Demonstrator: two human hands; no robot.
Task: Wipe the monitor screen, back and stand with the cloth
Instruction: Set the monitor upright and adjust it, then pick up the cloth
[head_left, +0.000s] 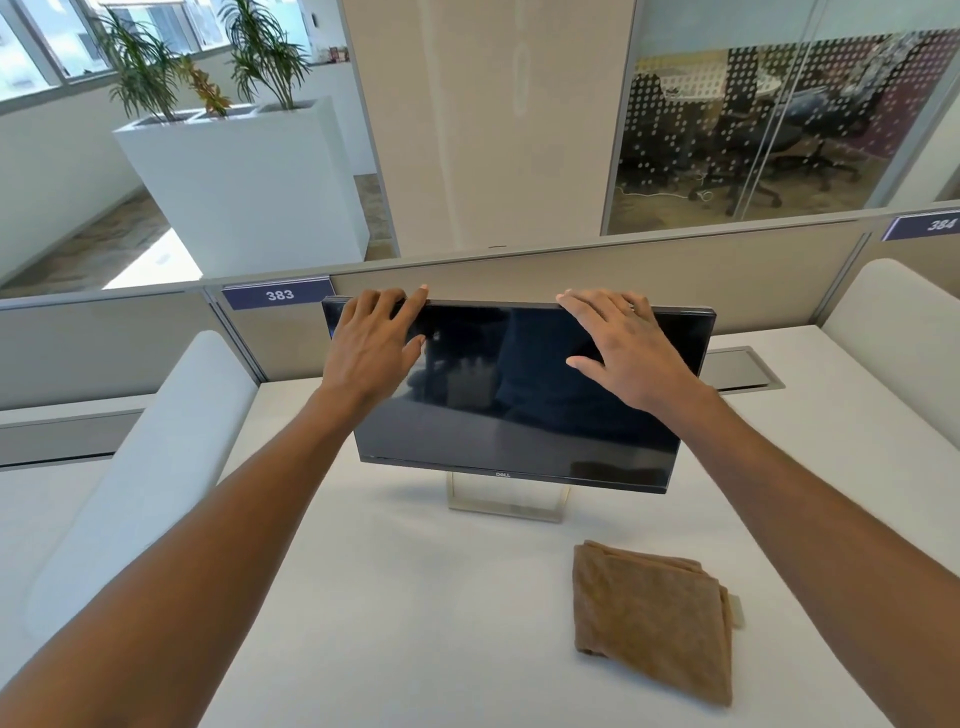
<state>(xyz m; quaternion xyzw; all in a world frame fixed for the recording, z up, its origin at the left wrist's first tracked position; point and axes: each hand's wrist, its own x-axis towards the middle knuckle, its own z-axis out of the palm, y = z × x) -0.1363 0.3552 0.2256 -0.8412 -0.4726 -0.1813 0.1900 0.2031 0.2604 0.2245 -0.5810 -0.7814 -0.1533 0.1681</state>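
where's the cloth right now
In the head view the folded brown cloth lies on the white desk, to the lower right, in front of the monitor and its stand; neither hand touches it.

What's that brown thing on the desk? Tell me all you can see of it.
The cloth is tan-brown, like towelling, folded into a rough square of several layers, a pale tag showing at its right edge. It lies flat on the white desk, in front and right of the monitor, apart from its stand. Nothing else touches it.
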